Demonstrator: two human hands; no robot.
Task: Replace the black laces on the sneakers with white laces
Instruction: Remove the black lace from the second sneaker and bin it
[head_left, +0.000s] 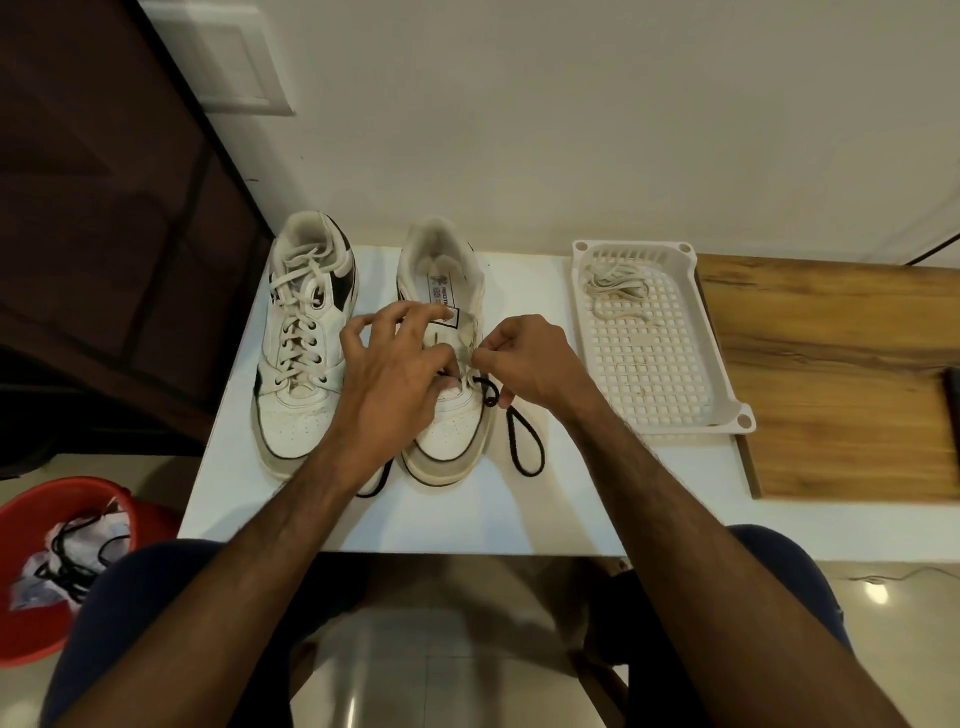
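Together, both hands pinch at the right sneaker's eyelets.

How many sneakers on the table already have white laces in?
1: the left sneaker is laced white. The right sneaker, under both hands, still trails a black lace. A loose white lace lies in the tray.

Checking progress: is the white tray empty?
No, a bundled white lace lies in the far end of the white tray.
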